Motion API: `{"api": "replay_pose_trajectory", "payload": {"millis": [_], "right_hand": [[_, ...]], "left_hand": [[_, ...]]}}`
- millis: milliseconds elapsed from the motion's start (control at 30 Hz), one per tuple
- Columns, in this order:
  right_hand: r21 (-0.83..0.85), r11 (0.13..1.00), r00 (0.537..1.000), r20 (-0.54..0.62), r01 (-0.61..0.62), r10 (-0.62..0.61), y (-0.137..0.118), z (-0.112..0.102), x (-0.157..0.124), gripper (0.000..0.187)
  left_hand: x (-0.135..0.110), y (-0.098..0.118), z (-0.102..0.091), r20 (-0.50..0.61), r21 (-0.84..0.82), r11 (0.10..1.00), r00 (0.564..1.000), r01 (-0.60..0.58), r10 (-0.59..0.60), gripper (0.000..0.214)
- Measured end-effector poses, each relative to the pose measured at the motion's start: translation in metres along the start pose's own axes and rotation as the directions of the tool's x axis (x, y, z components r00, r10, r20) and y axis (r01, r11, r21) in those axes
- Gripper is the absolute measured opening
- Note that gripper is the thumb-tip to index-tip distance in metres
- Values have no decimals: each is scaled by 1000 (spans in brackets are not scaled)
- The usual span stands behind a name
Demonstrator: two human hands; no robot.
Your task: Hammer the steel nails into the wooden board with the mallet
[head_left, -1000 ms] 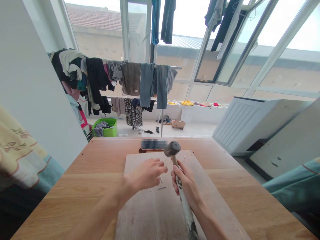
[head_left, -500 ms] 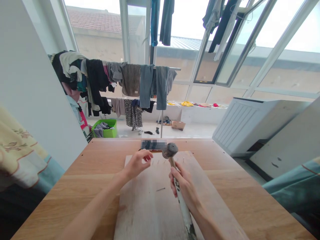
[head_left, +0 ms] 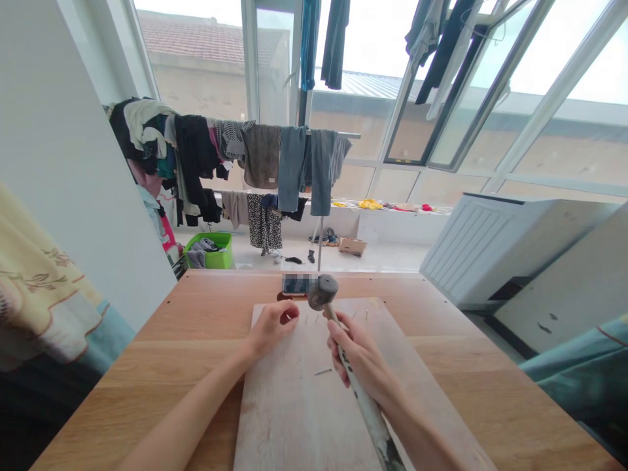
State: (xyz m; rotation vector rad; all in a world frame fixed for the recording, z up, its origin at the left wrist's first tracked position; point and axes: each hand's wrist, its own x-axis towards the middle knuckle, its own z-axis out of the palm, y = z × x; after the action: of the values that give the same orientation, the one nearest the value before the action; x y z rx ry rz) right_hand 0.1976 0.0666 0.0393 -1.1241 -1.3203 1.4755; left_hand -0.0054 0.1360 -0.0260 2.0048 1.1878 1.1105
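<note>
My right hand (head_left: 360,347) is wrapped round the pale, worn handle of a hammer (head_left: 324,292), its dark round head raised above the far part of a wooden board (head_left: 289,405). At the board's far left, my left hand (head_left: 275,324) is closed in a pinch, thumb against fingers; whatever lies between the fingertips is too small or hidden to make out. To its right, several thin nails stand upright in a row, among them a nail (head_left: 367,314) beyond my right hand. One loose nail (head_left: 322,372) lies flat mid-board.
The board rests on a wooden table (head_left: 186,353). A phone (head_left: 294,285) stands by the table's far edge. Behind are a laundry rack (head_left: 353,135) hung with clothes, a green basket (head_left: 220,252) and a white appliance (head_left: 471,242). Curtains (head_left: 44,281) hang at both sides.
The hammer head has shifted slightly left, toward my left hand. My left fingers have drawn together into a pinch. The whole view has moved a little.
</note>
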Motion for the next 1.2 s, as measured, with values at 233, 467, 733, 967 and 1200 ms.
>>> {"api": "replay_pose_trajectory", "payload": {"millis": [233, 467, 733, 967, 1200], "right_hand": [[47, 999, 999, 46, -20, 18, 19, 23, 15, 50], [-17, 999, 998, 61, -29, 30, 24, 22, 10, 46], [-96, 995, 997, 75, 7, 1, 28, 24, 8, 43], [96, 992, 993, -90, 88, -79, 17, 10, 8, 45], [104, 985, 969, -220, 135, -110, 18, -3, 14, 44]], "left_hand": [[0, -3, 3, -18, -31, 999, 999, -27, 26, 21], [0, -5, 1, -21, -27, 999, 999, -30, 30, 29], [0, -1, 0, 12, 67, 996, 999, -52, 51, 35], [-1, 33, -22, 93, 309, 944, 992, -114, 89, 13], [-27, 89, 29, 612, 542, 532, 740, -650, 281, 17]]}}
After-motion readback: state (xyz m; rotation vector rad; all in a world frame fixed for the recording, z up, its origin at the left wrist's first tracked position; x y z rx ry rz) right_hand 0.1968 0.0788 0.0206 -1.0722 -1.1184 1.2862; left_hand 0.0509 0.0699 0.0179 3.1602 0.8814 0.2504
